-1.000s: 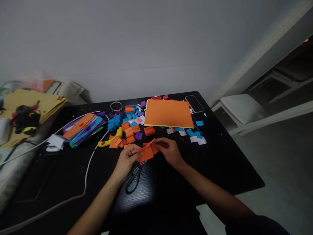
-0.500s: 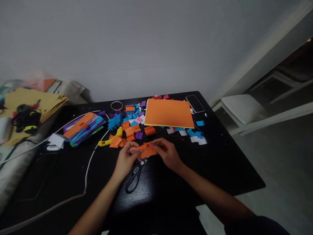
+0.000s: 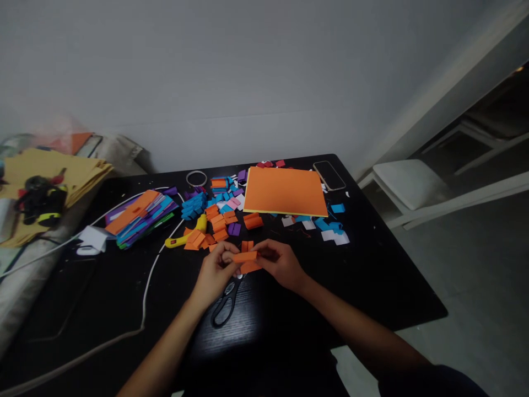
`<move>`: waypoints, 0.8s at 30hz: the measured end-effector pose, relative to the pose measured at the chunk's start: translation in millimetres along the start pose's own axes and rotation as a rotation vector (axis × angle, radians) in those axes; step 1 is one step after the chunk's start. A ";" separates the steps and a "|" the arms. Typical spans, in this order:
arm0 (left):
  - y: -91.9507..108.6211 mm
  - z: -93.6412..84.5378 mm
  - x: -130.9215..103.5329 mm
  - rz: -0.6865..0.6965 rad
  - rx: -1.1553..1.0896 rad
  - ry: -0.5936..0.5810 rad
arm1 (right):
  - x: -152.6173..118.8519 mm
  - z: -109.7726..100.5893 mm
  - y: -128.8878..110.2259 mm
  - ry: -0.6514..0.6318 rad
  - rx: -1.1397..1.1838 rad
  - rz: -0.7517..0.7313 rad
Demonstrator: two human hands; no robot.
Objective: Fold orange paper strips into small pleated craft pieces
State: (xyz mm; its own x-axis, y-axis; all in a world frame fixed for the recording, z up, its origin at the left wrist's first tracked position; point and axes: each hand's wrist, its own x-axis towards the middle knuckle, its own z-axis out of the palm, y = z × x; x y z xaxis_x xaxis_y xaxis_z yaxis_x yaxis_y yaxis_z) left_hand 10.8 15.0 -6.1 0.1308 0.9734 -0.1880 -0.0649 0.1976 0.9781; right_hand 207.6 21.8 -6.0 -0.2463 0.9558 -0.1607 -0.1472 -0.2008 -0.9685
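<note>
Between my two hands is a small folded piece of orange paper [image 3: 248,257]. My left hand [image 3: 215,270] pinches its left end, and my right hand [image 3: 281,263] grips its right end. Under the paper lie black-handled scissors [image 3: 225,309], their blades mostly hidden. Just beyond my fingers sits another small orange folded piece [image 3: 247,245]. To the left of it are several orange folded pieces [image 3: 196,239] beside a yellow-handled tool [image 3: 177,241], partly covered by them.
A large orange sheet [image 3: 285,190] lies at the back, with a phone [image 3: 329,175] to its right. Blue folded pieces [image 3: 194,205], a stack of coloured paper strips [image 3: 142,215] and a white cable [image 3: 145,298] occupy the left. White scraps [image 3: 335,237] lie right of my hands.
The orange paper has been tilted, so a level folded band now faces me. My right hand has shifted slightly down, and the small orange piece behind shows more clearly.
</note>
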 end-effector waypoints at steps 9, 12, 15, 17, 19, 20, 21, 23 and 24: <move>9.7 -7.6 -0.1 -0.028 -0.097 -0.173 | 5.9 -10.2 2.1 -0.078 0.269 0.254; 5.9 -9.1 -2.1 -0.055 -0.153 -0.242 | 5.6 -11.6 2.8 -0.142 0.344 0.342; 2.2 -8.3 -5.3 -0.084 -0.199 -0.306 | 3.9 -11.0 2.1 -0.208 0.385 0.401; 0.9 -8.0 -6.5 -0.094 -0.223 -0.318 | 3.0 -10.7 1.7 -0.239 0.394 0.421; 0.6 -8.4 -6.4 -0.093 -0.237 -0.309 | 3.1 -11.3 1.9 -0.244 0.399 0.421; 0.9 -8.8 -5.9 -0.093 -0.240 -0.305 | 3.6 -12.0 2.2 -0.235 0.403 0.413; 1.4 -9.3 -5.1 -0.092 -0.242 -0.303 | 4.2 -12.8 2.7 -0.224 0.407 0.404; 3.0 -10.1 -3.7 -0.093 -0.242 -0.301 | 5.6 -14.6 3.6 -0.204 0.413 0.386; 4.1 -10.3 -3.1 -0.095 -0.243 -0.302 | 6.1 -15.6 3.8 -0.199 0.415 0.378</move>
State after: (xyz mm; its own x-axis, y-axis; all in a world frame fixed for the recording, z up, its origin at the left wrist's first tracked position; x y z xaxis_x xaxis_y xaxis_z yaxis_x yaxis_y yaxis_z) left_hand -0.1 14.0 -2.5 0.4304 0.8786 -0.2067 -0.2656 0.3422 0.9013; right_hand 220.4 30.2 -13.6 -0.5232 0.7512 -0.4024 -0.3668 -0.6247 -0.6894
